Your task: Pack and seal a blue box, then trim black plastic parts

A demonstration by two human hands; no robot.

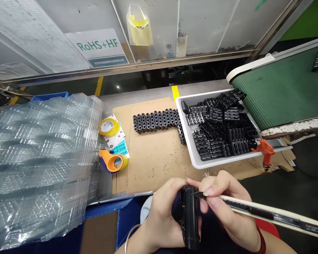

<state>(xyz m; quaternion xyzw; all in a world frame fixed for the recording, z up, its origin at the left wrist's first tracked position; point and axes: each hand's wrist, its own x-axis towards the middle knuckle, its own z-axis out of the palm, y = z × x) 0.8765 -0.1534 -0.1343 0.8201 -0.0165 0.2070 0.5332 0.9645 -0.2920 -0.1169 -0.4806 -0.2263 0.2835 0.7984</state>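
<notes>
Near the lower middle of the head view, my left hand (163, 213) is closed around a black moulded plastic part (190, 218), held upright. My right hand (229, 208) pinches a utility knife (270, 215) with a cream handle close to its blade end. The dark blade tip touches or nearly touches the upper part of the plastic piece. Beyond my hands, a white tray (192, 155) holds a heap of similar black parts (217, 130). Left of the tray, small black cylindrical parts (156, 120) stand in tight rows on a cardboard sheet (153, 158).
Stacked clear plastic trays (42, 158) fill the left side. Yellow tape (110, 127) and an orange tape dispenser (112, 161) lie beside them. An orange air gun (265, 151) is at the white tray's right corner. A green conveyor belt (286, 84) runs at the right.
</notes>
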